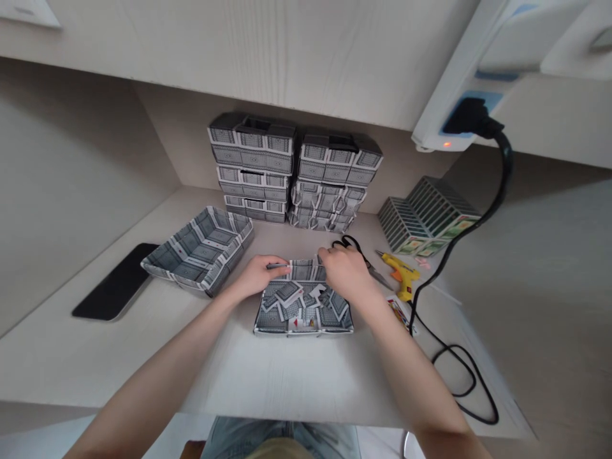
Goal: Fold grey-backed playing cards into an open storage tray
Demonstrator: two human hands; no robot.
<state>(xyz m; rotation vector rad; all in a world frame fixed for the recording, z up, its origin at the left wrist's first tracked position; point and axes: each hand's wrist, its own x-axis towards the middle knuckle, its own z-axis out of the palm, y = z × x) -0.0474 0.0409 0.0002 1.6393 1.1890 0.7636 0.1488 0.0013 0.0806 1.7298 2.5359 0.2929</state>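
Observation:
A small box folded from grey-backed playing cards (272, 322) lies in front of me. Loose cut card pieces (291, 310) fill it in a heap. Along its far side stands a raised card panel (302, 270). My left hand (261, 275) is closed on the panel's left end, thumb toward me. At the right end, my right hand (348, 271) grips the same panel with bent fingers, some of them hidden. Just beyond my right hand lie black-handled scissors (354, 245), their blades partly behind the wrist.
Left stands an open card tray (210, 268) beside a black phone (115, 284). Stacked card boxes (253, 153) line the back. Rightward are a yellow glue gun (401, 273), its looping black cord (478, 376), stacked playing cards (430, 213) and, above, a power strip (459, 108).

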